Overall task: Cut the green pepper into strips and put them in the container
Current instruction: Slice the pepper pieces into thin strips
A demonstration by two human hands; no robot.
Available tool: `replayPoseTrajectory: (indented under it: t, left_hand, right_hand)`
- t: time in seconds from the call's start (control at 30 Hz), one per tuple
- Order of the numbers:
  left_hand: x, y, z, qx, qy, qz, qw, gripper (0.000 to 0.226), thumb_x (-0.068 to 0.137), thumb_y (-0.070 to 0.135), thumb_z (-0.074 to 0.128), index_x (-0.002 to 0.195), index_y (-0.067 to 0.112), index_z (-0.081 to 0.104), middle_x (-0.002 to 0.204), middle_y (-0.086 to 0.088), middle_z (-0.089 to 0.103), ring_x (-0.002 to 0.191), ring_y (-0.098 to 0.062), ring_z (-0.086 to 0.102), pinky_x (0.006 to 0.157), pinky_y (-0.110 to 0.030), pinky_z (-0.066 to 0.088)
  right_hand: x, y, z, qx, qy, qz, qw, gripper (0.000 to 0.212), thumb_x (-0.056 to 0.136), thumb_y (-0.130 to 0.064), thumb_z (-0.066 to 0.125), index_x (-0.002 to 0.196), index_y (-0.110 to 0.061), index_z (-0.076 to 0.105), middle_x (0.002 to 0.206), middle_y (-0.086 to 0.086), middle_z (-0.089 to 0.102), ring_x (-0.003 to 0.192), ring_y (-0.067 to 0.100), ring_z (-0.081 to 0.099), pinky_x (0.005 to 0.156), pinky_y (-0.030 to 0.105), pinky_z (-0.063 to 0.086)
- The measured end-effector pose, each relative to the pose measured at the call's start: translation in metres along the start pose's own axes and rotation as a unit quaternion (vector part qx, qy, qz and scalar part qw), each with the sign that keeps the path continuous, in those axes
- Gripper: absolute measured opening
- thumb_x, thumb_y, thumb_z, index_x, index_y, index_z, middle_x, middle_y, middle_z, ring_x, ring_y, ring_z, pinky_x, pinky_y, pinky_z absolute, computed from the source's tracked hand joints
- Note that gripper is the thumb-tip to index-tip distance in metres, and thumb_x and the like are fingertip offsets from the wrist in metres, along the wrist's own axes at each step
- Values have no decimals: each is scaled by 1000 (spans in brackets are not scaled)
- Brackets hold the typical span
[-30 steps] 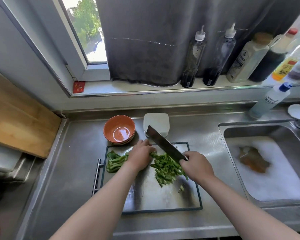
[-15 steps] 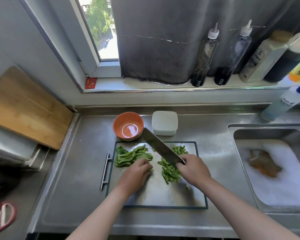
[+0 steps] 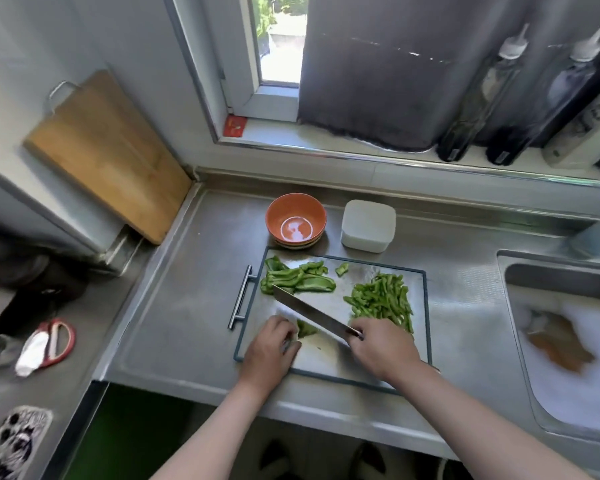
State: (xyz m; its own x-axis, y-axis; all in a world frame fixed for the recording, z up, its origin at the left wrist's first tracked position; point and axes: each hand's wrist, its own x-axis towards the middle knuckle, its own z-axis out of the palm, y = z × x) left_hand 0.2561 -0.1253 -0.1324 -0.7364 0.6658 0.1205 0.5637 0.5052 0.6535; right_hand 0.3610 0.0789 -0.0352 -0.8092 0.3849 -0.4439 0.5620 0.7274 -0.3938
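Observation:
A steel cutting board (image 3: 329, 355) with a dark rim lies on the counter. Large uncut green pepper pieces (image 3: 297, 278) sit at its far left, and a heap of cut strips (image 3: 381, 299) lies at its right. My left hand (image 3: 274, 344) holds down one pepper piece (image 3: 306, 329) near the board's front. My right hand (image 3: 381, 348) grips the cleaver (image 3: 309, 311), whose blade points up and left, right beside that piece. A white square container (image 3: 368, 225) stands behind the board.
Stacked orange bowls (image 3: 296, 221) stand left of the container. A wooden board (image 3: 104, 150) leans on the left wall. The sink (image 3: 568, 341) at right holds foamy water. Bottles (image 3: 478, 95) line the window sill. The board's handle (image 3: 241, 296) sticks out left.
The view shifted, so the scene sits further right. My left hand drew one pepper piece to the board's front. The cleaver swung down beside it, and the strips now lie apart at right.

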Motion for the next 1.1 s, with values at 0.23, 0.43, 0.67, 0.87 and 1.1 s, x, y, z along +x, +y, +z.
replayPoseTrajectory:
  t: [0.23, 0.43, 0.67, 0.87, 1.1]
  left_hand:
    - [2, -5, 14, 14, 37, 49, 998, 12, 83, 8, 75, 94, 13, 71, 91, 0, 63, 83, -15, 59, 68, -28, 52]
    - [5, -2, 14, 7, 27, 56, 998, 16, 82, 12, 76, 98, 14, 74, 96, -1, 64, 87, -14, 59, 74, -21, 51]
    - [16, 1, 11, -13, 13, 41, 999, 28, 81, 6, 76, 108, 13, 71, 102, -1, 66, 94, -11, 59, 83, -18, 49]
    - [10, 1, 6, -26, 23, 30, 999, 16, 81, 9, 78, 96, 14, 75, 110, 4, 62, 98, -1, 55, 88, -7, 44]
    - [16, -1, 2, -21, 12, 40, 999, 17, 83, 2, 75, 95, 14, 77, 100, 5, 68, 90, -8, 63, 80, -18, 52]
  right_hand:
    - [0, -5, 16, 10, -30, -12, 999, 26, 98, -34, 47, 74, -30, 57, 74, -7, 59, 75, 22, 56, 57, 32, 39]
    - [1, -7, 20, 3, -21, -10, 1000, 23, 98, -36, 46, 83, -30, 61, 78, -4, 65, 78, 25, 61, 68, 39, 54]
    - [0, -4, 20, 19, -4, 7, 1000, 22, 97, -32, 47, 81, -25, 61, 77, -5, 65, 77, 23, 61, 66, 36, 50]
    - [6, -2, 19, 94, -50, 48, 993, 33, 93, -44, 52, 73, -20, 59, 73, -2, 65, 73, 22, 62, 69, 38, 51]
    - [9, -5, 17, 83, -51, 40, 994, 31, 95, -41, 51, 76, -19, 61, 73, -3, 64, 73, 21, 61, 61, 33, 43]
